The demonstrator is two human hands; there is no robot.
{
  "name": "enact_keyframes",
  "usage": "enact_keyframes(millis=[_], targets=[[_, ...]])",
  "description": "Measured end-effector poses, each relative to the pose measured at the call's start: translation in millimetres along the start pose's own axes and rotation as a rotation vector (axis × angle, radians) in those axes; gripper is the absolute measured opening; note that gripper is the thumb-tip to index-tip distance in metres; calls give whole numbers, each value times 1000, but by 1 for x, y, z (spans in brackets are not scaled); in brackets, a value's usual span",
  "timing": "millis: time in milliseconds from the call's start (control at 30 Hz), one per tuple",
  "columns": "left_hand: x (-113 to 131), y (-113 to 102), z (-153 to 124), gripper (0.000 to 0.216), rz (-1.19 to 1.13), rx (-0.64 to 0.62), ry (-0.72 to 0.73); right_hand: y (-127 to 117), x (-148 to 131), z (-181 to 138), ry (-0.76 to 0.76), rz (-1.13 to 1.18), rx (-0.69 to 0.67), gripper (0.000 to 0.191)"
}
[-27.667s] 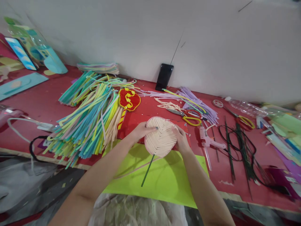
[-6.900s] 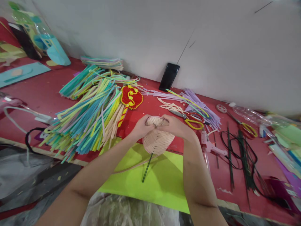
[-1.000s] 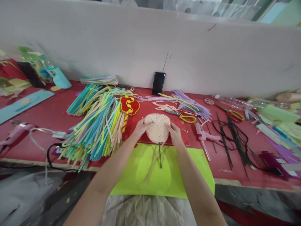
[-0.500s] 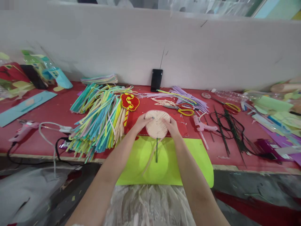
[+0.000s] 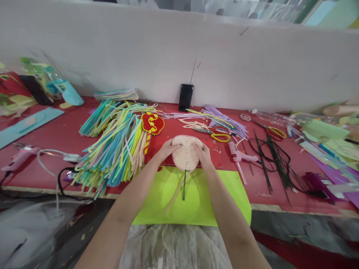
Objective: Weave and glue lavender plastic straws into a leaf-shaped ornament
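Between my hands is a cream fan-shaped piece built of rows of pipe cleaners, with a dark green wire stem pointing toward me. My left hand grips its left edge, thumb on top. On the opposite edge, my right hand pinches it the same way. One loose cream pipe cleaner trails from the bottom of the piece over a lime-green sheet. Left of my hands lies a finished red and yellow fan-shaped piece with a striped handle.
A big heap of coloured pipe cleaners lies on the left. Scissors, purple pipe cleaners and a pink glue gun are at right. Another glue gun sits far left. A phone leans on the wall; cables cross both sides.
The view has shifted slightly, and the fan-shaped piece sits a little lower in it. Both hands keep their hold on its edges.
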State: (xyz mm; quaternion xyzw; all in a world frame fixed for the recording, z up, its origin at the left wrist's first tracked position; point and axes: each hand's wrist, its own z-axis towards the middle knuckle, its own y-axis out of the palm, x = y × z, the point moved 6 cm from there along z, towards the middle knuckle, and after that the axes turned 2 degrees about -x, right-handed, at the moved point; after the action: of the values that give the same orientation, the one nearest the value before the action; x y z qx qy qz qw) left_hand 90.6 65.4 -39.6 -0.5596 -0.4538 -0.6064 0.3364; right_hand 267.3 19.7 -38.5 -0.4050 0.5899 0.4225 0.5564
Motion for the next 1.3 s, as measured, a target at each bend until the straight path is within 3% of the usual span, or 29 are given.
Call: enact_keyframes(millis=[800,1100,1300], targets=[[-8,-10,-3,32,112,162,-3,10,0,-1,-76,60,-95,40],[-9,-9,-1,31,68,135,11,5,8,4,21,70,-75,40],[-10,-7,-1,42,57,137,-19,7,7,2,13,68,-112,42]])
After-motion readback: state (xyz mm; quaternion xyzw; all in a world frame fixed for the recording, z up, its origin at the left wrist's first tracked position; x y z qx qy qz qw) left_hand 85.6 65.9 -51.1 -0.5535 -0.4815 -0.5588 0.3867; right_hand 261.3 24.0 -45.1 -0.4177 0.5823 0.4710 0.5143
